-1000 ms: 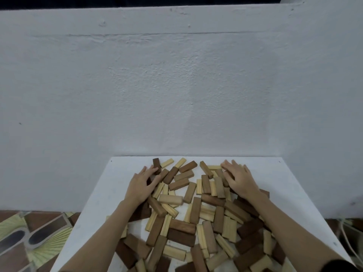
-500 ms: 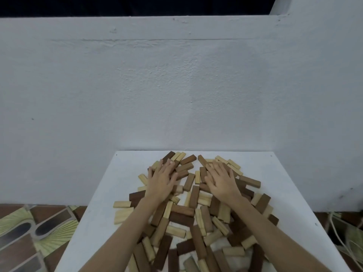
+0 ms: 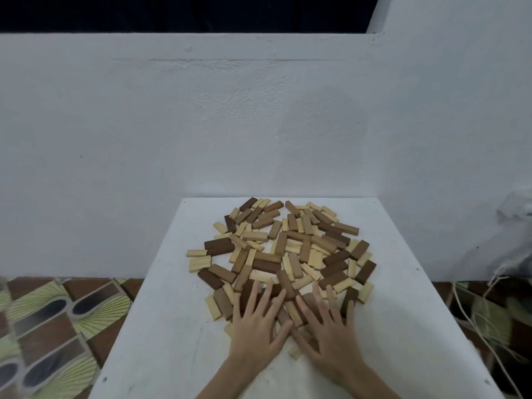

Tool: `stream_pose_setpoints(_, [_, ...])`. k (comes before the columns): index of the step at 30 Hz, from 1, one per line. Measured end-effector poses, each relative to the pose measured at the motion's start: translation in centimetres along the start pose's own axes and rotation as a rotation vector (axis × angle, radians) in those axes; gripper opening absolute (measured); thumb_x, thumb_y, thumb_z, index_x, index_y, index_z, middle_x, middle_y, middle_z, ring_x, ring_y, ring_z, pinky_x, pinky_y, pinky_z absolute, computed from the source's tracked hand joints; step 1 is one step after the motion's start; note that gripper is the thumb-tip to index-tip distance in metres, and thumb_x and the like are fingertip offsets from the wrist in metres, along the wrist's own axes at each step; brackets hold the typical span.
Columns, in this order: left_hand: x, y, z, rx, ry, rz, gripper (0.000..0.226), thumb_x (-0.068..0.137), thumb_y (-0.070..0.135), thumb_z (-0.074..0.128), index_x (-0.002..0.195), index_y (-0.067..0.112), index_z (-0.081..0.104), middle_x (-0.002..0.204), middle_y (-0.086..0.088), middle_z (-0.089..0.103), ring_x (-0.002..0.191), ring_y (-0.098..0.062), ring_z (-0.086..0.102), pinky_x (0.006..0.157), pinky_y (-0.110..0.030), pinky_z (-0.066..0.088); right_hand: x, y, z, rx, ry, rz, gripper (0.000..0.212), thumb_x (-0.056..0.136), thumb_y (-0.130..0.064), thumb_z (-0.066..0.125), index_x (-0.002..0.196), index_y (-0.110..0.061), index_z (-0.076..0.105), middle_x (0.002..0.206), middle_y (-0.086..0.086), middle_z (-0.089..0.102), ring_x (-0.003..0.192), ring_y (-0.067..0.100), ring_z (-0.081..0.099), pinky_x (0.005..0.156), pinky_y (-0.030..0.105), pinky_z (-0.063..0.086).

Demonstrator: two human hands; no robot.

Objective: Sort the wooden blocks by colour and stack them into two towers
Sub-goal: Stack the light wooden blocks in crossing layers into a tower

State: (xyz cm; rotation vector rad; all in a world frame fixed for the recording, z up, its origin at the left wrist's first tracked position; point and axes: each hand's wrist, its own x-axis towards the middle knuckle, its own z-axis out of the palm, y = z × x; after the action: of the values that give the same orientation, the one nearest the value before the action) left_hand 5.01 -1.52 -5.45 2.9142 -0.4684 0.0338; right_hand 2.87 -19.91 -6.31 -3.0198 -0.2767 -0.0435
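Observation:
A loose, mixed pile of wooden blocks covers the middle of a white table. Some blocks are dark brown, others pale, all lying flat in every direction. My left hand lies palm down with spread, straight fingers on the near edge of the pile. Beside it, my right hand lies flat in the same way, thumbs almost touching. Neither hand holds a block. A few blocks are partly hidden under both palms.
The table stands against a white wall. A patterned floor shows at the left, and loose cords hang by the table's right side. Bare tabletop lies to the left, right and near side of the pile.
Both hands have slid back from the far part of the pile to its near edge, spreading the blocks flatter. The view has tilted so more wall and table show.

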Motion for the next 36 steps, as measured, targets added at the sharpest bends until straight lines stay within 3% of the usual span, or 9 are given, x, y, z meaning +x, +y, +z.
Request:
stream_pose_setpoints(3, [-0.2,-0.4,0.5,0.036,-0.005,0.002,0.059,0.093,0.066,0.023,0.143,0.038,0.034,0.149,0.008,0.034,0.144,-0.018,0.011,0.110,-0.053,0.009,0.0,0.0,0.1,-0.013,0.018,-0.022,0.060,0.095,-0.063,0.024,0.143,-0.031,0.040,0.154,0.004,0.032,0.142,0.027,0.024,0.107,0.059,0.012])
stream_pose_setpoints(11, [3.1,-0.3,0.5,-0.014,-0.097,-0.019,0.057,0.097,0.059,0.015,0.145,0.034,0.031,0.148,0.007,0.040,0.139,-0.019,0.033,0.108,-0.045,0.016,3.6,0.3,0.2,0.022,-0.023,-0.002,0.058,0.098,-0.057,0.020,0.139,-0.025,0.047,0.149,-0.003,0.039,0.139,0.018,0.029,0.110,0.047,0.009])
stream_pose_setpoints(15, [4.6,-0.7,0.6,0.002,-0.017,0.030,0.071,0.079,0.069,-0.019,0.144,0.042,-0.011,0.154,0.014,-0.010,0.144,-0.013,-0.012,0.114,-0.035,-0.015,5.3,0.6,0.1,0.024,-0.054,0.023,0.058,0.100,-0.054,0.016,0.138,-0.026,0.050,0.147,-0.004,0.042,0.136,0.017,0.039,0.105,0.047,0.023])
stream_pose_setpoints(18, [5.7,-0.8,0.1,-0.013,0.004,0.041,0.072,0.075,0.070,-0.020,0.142,0.041,-0.015,0.152,0.014,-0.015,0.143,-0.011,-0.017,0.112,-0.034,-0.020,6.5,0.8,-0.1,0.057,-0.010,0.019,0.062,0.100,-0.054,0.013,0.133,-0.024,0.056,0.145,-0.004,0.041,0.130,0.021,0.048,0.102,0.055,0.037])
stream_pose_setpoints(24, [4.7,-2.9,-0.8,0.013,0.146,-0.201,0.058,0.095,0.060,0.017,0.147,0.034,0.024,0.154,0.002,0.025,0.145,-0.023,0.016,0.115,-0.046,-0.012,5.7,2.2,-0.8,0.063,0.119,0.220,0.074,0.090,-0.070,0.018,0.142,-0.023,0.042,0.152,0.012,0.033,0.141,0.036,0.028,0.111,0.059,0.004])
stream_pose_setpoints(27, [3.0,-4.2,-0.4,-0.071,0.163,-0.434,0.066,0.087,0.067,0.005,0.147,0.044,-0.006,0.158,0.002,-0.007,0.145,-0.032,-0.010,0.110,-0.055,-0.013,4.2,2.9,-1.2,0.121,0.101,0.555,0.091,0.080,-0.081,0.019,0.152,-0.027,0.009,0.159,0.016,0.001,0.144,0.041,-0.004,0.112,0.059,-0.003])
stream_pose_setpoints(29, [2.2,-4.1,0.2,-0.111,0.125,-0.504,0.073,0.077,0.075,-0.004,0.141,0.043,-0.021,0.157,0.000,-0.018,0.143,-0.035,-0.018,0.112,-0.057,-0.007,3.5,2.6,-1.1,0.185,0.057,0.651,0.097,0.079,-0.080,0.018,0.153,-0.021,-0.003,0.157,0.020,-0.009,0.143,0.044,-0.009,0.113,0.058,0.000])
stream_pose_setpoints(33, [2.3,-2.9,0.7,-0.102,0.087,-0.436,0.095,0.063,0.081,-0.025,0.146,0.036,-0.014,0.157,0.001,-0.018,0.142,-0.026,-0.025,0.115,-0.048,-0.011,3.6,1.4,-0.5,0.208,0.036,0.587,0.108,0.069,-0.083,-0.003,0.153,-0.014,0.000,0.156,0.024,-0.010,0.141,0.048,-0.012,0.115,0.053,-0.005])
stream_pose_setpoints(36, [3.1,-2.6,0.9,-0.025,0.038,-0.396,0.098,0.061,0.078,-0.029,0.147,0.033,-0.013,0.151,0.006,-0.027,0.143,-0.021,-0.024,0.114,-0.051,-0.010,4.7,1.1,-0.5,0.213,0.023,0.577,0.115,0.070,-0.083,-0.013,0.151,-0.008,0.018,0.155,0.030,0.004,0.140,0.051,-0.001,0.114,0.055,-0.005])
